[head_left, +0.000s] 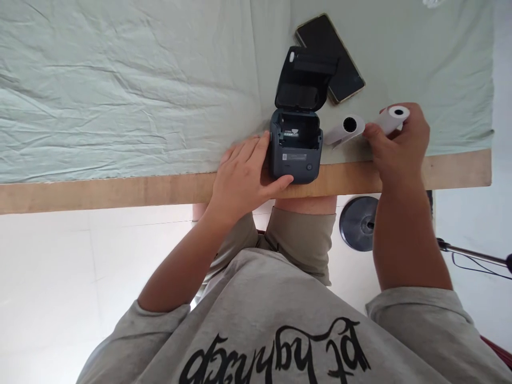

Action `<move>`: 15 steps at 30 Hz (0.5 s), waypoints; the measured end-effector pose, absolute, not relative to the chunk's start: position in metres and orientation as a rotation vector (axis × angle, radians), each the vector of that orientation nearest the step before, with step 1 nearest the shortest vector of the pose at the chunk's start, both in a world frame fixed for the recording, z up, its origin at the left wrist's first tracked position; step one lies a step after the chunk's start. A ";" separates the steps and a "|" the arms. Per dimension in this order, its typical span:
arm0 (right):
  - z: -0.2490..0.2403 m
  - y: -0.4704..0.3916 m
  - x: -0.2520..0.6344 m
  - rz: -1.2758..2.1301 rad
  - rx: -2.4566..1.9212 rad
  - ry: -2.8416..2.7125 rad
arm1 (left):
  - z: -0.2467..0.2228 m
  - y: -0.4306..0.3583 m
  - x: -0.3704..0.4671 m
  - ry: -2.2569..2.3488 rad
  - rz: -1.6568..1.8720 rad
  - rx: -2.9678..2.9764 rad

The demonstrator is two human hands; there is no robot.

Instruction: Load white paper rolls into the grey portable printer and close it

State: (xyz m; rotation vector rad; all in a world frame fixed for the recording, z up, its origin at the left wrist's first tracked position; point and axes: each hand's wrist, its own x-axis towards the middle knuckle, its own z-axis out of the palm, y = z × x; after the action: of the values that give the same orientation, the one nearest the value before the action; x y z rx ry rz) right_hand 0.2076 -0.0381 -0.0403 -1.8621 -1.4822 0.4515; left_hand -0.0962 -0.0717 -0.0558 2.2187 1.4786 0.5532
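Note:
A dark grey-blue portable thermal printer (296,168) stands near the front edge of the table, its black lid (302,82) swung up and back. The paper bay inside appears to have no roll in it. My left hand (242,176) lies alongside the printer, fingers stretched out, with the index fingertip at its left side and the thumb by its front edge. To the right, my right hand (402,141) grips a white paper roll (390,120) between thumb and fingers. Another white paper roll (346,130), with a dark core, lies between that hand and the printer.
A black smartphone (344,74) lies behind the printer, partly covered by the lid. Pale green cloth (140,90) covers the table up to a bare wooden front edge (108,193). Below on the floor are a round black base (356,224) and a metal rod (476,252) with a cable.

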 end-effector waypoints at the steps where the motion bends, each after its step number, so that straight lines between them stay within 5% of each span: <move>1: -0.040 -0.038 0.209 0.390 -1.880 -1.538 | -0.055 -0.072 -0.096 1.470 0.553 2.228; 7: -0.047 -0.042 0.211 0.372 -1.952 -1.661 | -0.055 -0.074 -0.095 1.419 0.506 2.377; 15: -0.038 -0.069 0.181 -0.057 -1.644 -1.733 | -0.057 -0.074 -0.094 1.415 0.531 2.351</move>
State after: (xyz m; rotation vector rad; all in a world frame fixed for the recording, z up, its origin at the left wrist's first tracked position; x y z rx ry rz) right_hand 0.1807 -0.0689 -0.0377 -1.6440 -1.7327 -0.0566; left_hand -0.0940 -0.0739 -0.0572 2.3510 1.4149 0.5308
